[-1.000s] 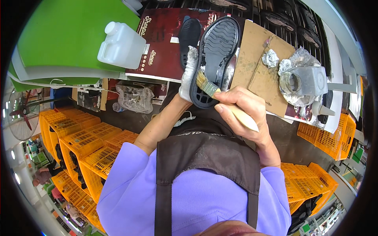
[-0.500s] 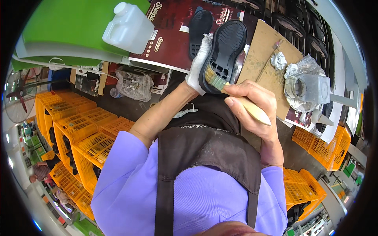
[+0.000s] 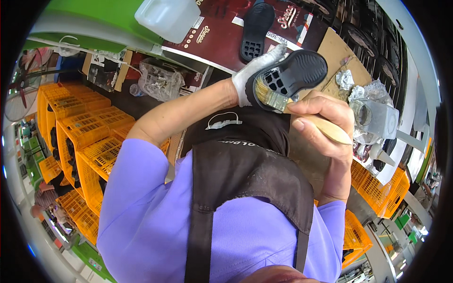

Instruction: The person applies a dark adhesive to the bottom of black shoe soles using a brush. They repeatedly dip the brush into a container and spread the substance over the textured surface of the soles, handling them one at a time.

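My left hand [image 3: 252,73], in a white glove, holds a black shoe sole [image 3: 304,70] tilted up in front of my apron. Its fingers wrap behind the sole and are partly hidden. Bare, my right hand [image 3: 328,120] grips the wooden handle of a paintbrush [image 3: 278,100]. The bristles press on the heel end of the sole, beside its grid of square hollows. Another black sole [image 3: 257,30] lies on the dark red cardboard [image 3: 219,40] just beyond my left hand.
A white plastic jug [image 3: 168,19] stands at the back left. To the right are brown cardboard [image 3: 331,52], crumpled foil [image 3: 345,79] and a cut-open clear container [image 3: 377,118]. Dark soles lie on a black slatted rack [image 3: 365,40]. Orange crates [image 3: 85,125] are stacked at left, with more at right.
The sole has turned clockwise, its toe end swinging right. Both hands have shifted right with it, and the brush stays on the heel end.
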The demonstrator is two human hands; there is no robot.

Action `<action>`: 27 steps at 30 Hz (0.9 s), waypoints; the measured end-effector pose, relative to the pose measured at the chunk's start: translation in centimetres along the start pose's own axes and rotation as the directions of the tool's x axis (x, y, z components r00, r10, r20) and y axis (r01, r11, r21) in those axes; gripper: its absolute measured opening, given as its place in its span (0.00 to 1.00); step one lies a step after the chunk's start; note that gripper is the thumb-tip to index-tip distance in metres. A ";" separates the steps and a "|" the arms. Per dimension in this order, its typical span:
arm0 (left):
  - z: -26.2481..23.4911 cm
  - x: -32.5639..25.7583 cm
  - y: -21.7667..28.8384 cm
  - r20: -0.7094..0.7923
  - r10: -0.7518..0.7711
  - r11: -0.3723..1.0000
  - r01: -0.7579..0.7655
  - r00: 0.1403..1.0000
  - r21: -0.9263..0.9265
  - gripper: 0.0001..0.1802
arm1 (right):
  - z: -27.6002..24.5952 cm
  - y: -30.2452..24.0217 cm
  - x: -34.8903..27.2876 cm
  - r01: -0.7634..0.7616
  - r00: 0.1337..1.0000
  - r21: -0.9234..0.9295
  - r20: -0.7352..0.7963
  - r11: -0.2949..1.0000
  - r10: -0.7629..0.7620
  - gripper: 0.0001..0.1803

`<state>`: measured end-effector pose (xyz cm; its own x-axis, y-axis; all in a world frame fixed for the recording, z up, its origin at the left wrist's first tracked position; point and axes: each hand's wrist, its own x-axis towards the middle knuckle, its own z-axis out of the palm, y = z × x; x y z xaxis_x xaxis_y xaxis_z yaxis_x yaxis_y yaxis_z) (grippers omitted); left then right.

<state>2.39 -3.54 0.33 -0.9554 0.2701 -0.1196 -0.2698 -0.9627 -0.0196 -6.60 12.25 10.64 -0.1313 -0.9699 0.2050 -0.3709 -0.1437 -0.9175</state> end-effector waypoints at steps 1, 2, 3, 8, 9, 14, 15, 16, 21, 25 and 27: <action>0.1 -0.2 0.1 0.003 -0.039 0.999 0.039 0.999 -0.005 0.28 | -0.2 -0.1 0.1 -0.016 1.000 0.011 0.017 1.000 0.016 0.10; 0.2 -0.3 0.1 0.006 -0.077 0.997 0.077 0.997 -0.010 0.27 | -0.3 -0.1 0.3 -0.011 0.999 0.024 0.042 1.000 0.010 0.10; 0.5 -0.5 0.0 -0.117 -0.080 0.995 0.086 0.990 0.045 0.26 | -0.5 0.0 0.4 -0.008 0.998 0.035 0.061 0.999 0.006 0.10; -1.0 -1.0 0.8 -0.154 -0.275 0.948 0.294 0.949 0.125 0.27 | -1.0 1.0 1.1 0.005 0.988 0.077 0.152 0.997 -0.017 0.10; -1.0 -0.9 0.8 -0.196 -0.291 0.932 0.324 0.936 0.164 0.28 | -1.1 1.2 1.4 0.009 0.984 0.083 0.175 0.997 -0.023 0.10; -0.5 -1.0 0.7 -0.360 -0.341 0.863 0.441 0.868 0.246 0.30 | -1.8 2.5 2.0 0.066 0.960 0.112 0.263 0.992 -0.093 0.11; -0.7 -0.9 0.7 -0.356 -0.342 0.847 0.449 0.870 0.284 0.32 | -1.9 2.6 2.1 0.045 0.955 0.129 0.284 0.991 -0.080 0.11; -1.1 -0.7 0.7 -0.351 -0.343 0.829 0.457 0.871 0.323 0.33 | -2.1 2.5 2.2 0.024 0.950 0.144 0.306 0.989 -0.068 0.11; -1.4 -0.6 1.1 -0.328 -0.305 0.704 0.444 0.894 0.555 0.35 | -2.9 2.9 2.8 -0.088 0.916 0.207 0.402 0.974 -0.003 0.11; -2.3 -0.6 1.6 -0.223 -0.324 0.679 0.390 0.919 0.622 0.28 | -3.4 3.5 3.4 -0.128 0.886 0.221 0.463 0.967 0.012 0.11; -3.1 -0.4 1.7 -0.104 -0.369 0.802 0.373 0.924 0.466 0.16 | -3.7 3.6 3.8 -0.163 0.860 0.213 0.509 0.963 0.033 0.11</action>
<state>2.72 -5.35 -2.72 -0.7704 0.6032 -0.2067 -0.6289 -0.6654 0.4022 -11.80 8.79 9.37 0.3430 -0.9389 -0.0277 -0.1399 -0.0219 -0.9899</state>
